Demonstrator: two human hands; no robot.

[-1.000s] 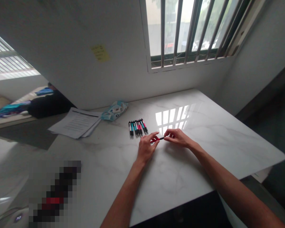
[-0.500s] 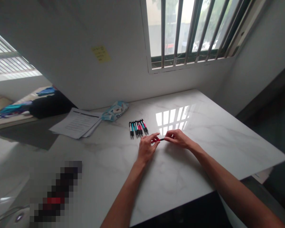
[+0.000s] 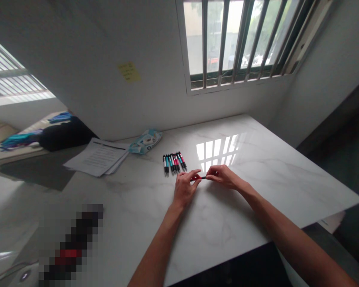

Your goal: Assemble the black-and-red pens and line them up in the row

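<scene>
Between my two hands lies a red and black pen [image 3: 203,177], level and just above the white marbled table [image 3: 215,227]. The fingers of my left hand [image 3: 186,186] close round its red barrel. At the other end, the thumb and fingertips of my right hand [image 3: 221,175] pinch the black tip part. Just beyond my left hand, a row of several pens [image 3: 174,162] lies side by side, with white, teal and red barrels and black grips. My fingers hide much of the held pen.
A blue and white soft packet [image 3: 146,142] lies by the wall, beside a stack of printed papers [image 3: 97,157]. A pixelated dark object [image 3: 77,235] is at the lower left. A black surface [image 3: 236,267] shows at the table's near edge. A yellow note [image 3: 129,72] hangs on the wall.
The whole view has shifted slightly downward in the picture. Both hands keep their hold on the pen in nearly the same place.
</scene>
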